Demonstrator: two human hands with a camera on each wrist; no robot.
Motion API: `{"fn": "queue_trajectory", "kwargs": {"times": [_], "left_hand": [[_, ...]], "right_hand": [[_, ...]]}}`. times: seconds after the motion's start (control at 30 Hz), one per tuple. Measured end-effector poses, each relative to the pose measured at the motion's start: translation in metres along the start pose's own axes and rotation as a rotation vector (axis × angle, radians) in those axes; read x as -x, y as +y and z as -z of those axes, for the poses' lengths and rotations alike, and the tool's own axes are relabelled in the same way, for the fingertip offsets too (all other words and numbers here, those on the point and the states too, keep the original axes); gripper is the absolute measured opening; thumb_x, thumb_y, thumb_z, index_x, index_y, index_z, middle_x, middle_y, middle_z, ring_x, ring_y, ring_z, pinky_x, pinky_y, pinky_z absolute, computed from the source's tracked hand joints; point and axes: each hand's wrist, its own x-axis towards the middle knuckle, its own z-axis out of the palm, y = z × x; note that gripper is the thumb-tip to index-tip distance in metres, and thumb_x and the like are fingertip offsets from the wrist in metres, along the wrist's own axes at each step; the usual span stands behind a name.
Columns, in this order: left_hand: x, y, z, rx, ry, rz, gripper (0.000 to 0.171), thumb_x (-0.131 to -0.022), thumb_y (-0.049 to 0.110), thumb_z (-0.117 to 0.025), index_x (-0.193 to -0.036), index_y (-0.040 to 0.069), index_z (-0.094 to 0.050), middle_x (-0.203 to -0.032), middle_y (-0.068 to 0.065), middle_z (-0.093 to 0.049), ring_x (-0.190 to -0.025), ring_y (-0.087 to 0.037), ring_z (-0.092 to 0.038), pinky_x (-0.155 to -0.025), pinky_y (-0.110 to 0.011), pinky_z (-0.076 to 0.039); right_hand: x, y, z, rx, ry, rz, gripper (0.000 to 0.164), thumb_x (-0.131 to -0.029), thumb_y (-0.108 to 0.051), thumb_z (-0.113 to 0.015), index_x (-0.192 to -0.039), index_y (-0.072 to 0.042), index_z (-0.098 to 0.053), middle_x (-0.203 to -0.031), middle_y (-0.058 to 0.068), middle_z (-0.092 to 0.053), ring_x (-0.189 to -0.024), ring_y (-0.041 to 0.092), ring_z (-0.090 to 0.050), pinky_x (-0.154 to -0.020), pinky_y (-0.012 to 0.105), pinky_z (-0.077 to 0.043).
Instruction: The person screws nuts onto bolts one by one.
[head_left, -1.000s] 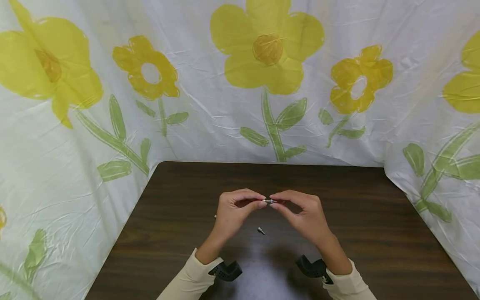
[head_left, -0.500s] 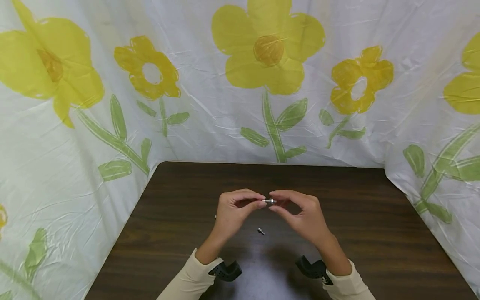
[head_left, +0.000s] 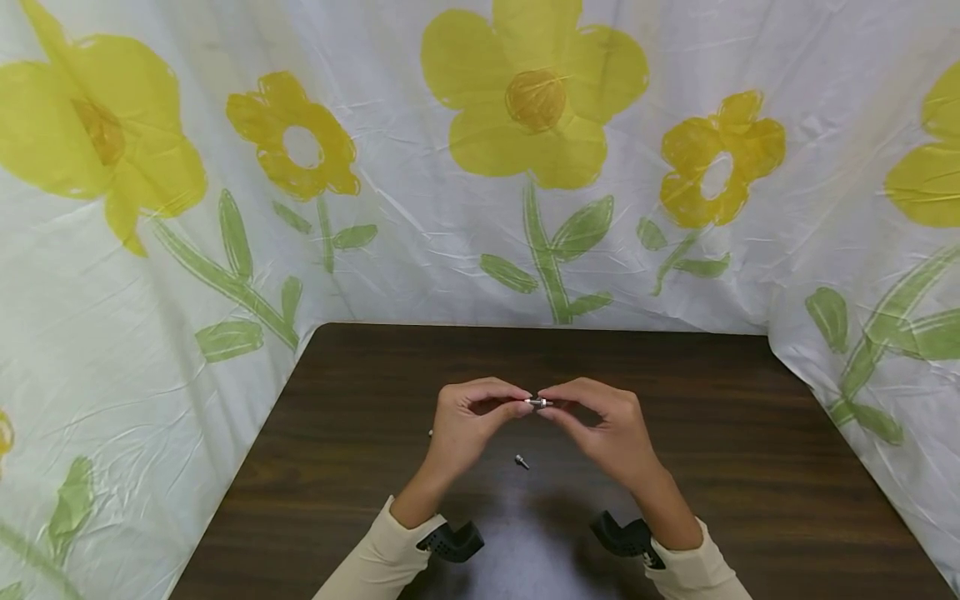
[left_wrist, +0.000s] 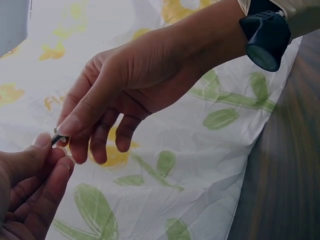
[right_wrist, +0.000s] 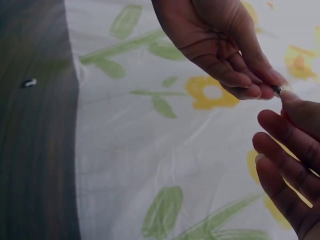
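Observation:
Between my two hands, above the table, is a small metal bolt (head_left: 537, 402) lying nearly level, with what looks like a nut (head_left: 543, 402) at its right end. My left hand (head_left: 467, 423) pinches the left end between thumb and forefinger. Thumb and forefinger of my right hand (head_left: 611, 421) pinch the nut end. In the left wrist view the bolt (left_wrist: 56, 139) is mostly covered by fingertips, and in the right wrist view only a bit of metal (right_wrist: 278, 90) shows. A second small bolt (head_left: 522, 462) lies loose on the table, below and between the hands.
The dark wood-grain table (head_left: 360, 500) has a white flowered curtain (head_left: 420, 250) along its back and sides. A tiny pale object (head_left: 431, 432) peeks out left of my left hand. Black cameras (head_left: 459, 543) sit on both wrists, close above the tabletop.
Half a second ago the right thumb and forefinger stood a little apart around the nut; now they are closed on it again. The left hand and the loose bolt have stayed put.

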Motion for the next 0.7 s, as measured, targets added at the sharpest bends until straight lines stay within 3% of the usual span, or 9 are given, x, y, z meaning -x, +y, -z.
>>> {"fn": "queue_trajectory", "kwargs": {"times": [0.13,0.47,0.57,0.7], "left_hand": [[-0.0005,0.0002,0.0003,-0.005,0.000,-0.006,0.009,-0.085,-0.005,-0.078,-0.093,-0.001,-0.078,-0.087,-0.013,-0.075,-0.076,-0.020,-0.073,-0.068,-0.036,-0.062],[-0.0011,0.0004,0.0006,0.006,-0.017,-0.015,0.010,-0.084,-0.006,-0.078,-0.094,-0.004,-0.077,-0.087,-0.013,-0.075,-0.075,-0.026,-0.073,-0.067,-0.036,-0.061],[-0.0005,0.0006,0.0006,-0.006,-0.006,-0.006,0.010,-0.084,-0.005,-0.079,-0.094,-0.002,-0.077,-0.087,-0.013,-0.075,-0.075,-0.023,-0.072,-0.067,-0.034,-0.061],[-0.0001,0.0004,0.0015,-0.027,0.010,0.007,0.009,-0.085,-0.002,-0.079,-0.093,0.001,-0.078,-0.087,-0.011,-0.075,-0.076,-0.018,-0.071,-0.067,-0.033,-0.061]], "right_hand": [[0.0002,-0.0014,0.0000,0.015,-0.020,-0.042,0.030,-0.078,0.009,-0.082,-0.102,-0.008,-0.077,-0.094,0.003,-0.076,-0.083,0.017,-0.073,-0.077,0.020,-0.057],[0.0032,-0.0039,-0.0004,0.026,-0.073,-0.193,0.016,-0.089,0.003,-0.075,-0.092,-0.013,-0.076,-0.084,-0.003,-0.074,-0.076,0.011,-0.070,-0.071,0.021,-0.056],[0.0028,-0.0044,-0.0001,0.027,-0.060,-0.192,0.025,-0.083,0.006,-0.080,-0.101,-0.010,-0.076,-0.087,-0.002,-0.074,-0.075,0.012,-0.069,-0.068,0.025,-0.057],[0.0018,-0.0021,0.0003,0.007,-0.008,-0.093,0.050,-0.065,0.017,-0.086,-0.110,-0.002,-0.074,-0.094,0.008,-0.076,-0.075,0.017,-0.071,-0.065,0.030,-0.059]]}}
